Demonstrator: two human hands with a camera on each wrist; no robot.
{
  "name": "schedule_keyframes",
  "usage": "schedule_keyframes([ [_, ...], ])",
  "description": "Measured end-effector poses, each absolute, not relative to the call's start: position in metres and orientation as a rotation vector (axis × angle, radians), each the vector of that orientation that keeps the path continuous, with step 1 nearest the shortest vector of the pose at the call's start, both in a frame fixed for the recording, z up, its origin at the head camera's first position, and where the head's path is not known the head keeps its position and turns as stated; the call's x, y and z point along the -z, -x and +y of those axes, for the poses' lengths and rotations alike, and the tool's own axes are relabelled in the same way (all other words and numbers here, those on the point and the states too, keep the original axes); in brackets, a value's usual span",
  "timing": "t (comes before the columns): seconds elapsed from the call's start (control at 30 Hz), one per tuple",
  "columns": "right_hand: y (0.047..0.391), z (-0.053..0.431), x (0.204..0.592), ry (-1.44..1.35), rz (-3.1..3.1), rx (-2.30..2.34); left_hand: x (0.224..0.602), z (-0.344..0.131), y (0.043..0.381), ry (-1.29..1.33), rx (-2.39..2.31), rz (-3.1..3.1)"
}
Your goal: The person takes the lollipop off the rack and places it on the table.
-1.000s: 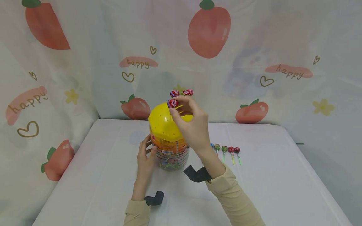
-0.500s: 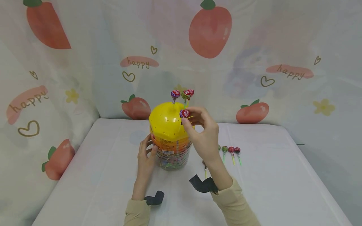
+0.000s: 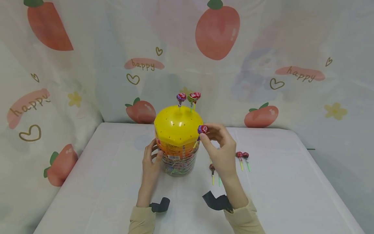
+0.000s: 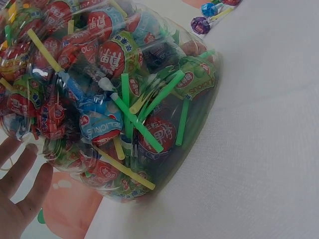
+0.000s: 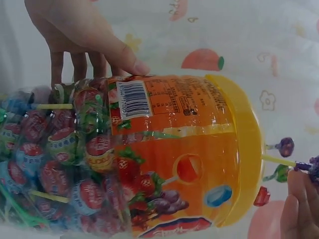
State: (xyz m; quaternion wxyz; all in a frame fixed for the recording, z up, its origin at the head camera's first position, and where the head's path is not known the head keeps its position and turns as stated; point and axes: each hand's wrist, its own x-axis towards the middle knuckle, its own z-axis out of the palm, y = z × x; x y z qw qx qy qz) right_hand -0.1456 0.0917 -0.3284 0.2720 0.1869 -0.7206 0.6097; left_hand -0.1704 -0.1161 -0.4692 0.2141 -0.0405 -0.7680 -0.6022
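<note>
In the head view, your right hand [image 3: 221,149] pinched a lollipop [image 3: 202,129] in its fingers, by the yellow lid [image 3: 175,122] of the jar [image 3: 176,161] on the bench [image 3: 102,182]. In the left wrist view, your left hand [image 4: 11,213] touched the jar with straight fingers [image 4: 37,191]. In the right wrist view, the lollipop's yellow stick [image 5: 279,160] pointed toward the lid.

"happy": backdrop [image 3: 175,29]; "DELICI": blue wrapper [image 4: 100,124]; "真果": green-edged wrapper [image 4: 117,56]; barcode [image 5: 134,99], digits blurred: jar label [image 5: 174,154]
</note>
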Motion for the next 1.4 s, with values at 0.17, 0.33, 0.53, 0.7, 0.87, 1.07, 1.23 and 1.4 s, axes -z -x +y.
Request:
schedule_keyframes([
  [0.17, 0.136, 0.101, 0.337, -0.482, -1.943, -1.633, 0.472, -0.116, 0.173, 0.091, 1.660, -2.142],
  [0.33, 0.129, 0.108, 0.346, -0.464, -1.960, -1.588, 0.460, -0.113, 0.168, 0.059, 1.663, -2.165],
  [0.53, 0.125, 0.114, 0.359, -0.417, -1.970, -1.571, 0.435, -0.108, 0.153, 0.068, 1.638, -2.180],
  [0.7, 0.123, 0.118, 0.369, -0.372, -1.997, -1.547, 0.458, -0.112, 0.165, 0.092, 1.656, -2.138],
  [0.87, 0.124, 0.121, 0.378, -0.361, -2.005, -1.533, 0.472, -0.115, 0.172, 0.106, 1.644, -2.137],
  [1.07, 0.127, 0.128, 0.385, -0.322, -2.047, -1.544, 0.475, -0.116, 0.174, 0.123, 1.636, -2.134],
  [1.23, 0.131, 0.138, 0.389, -0.235, -2.135, -1.574, 0.474, -0.116, 0.173, 0.120, 1.640, -2.136],
  [1.4, 0.135, 0.152, 0.394, -0.155, -2.238, -1.538, 0.474, -0.117, 0.172, 0.129, 1.643, -2.131],
])
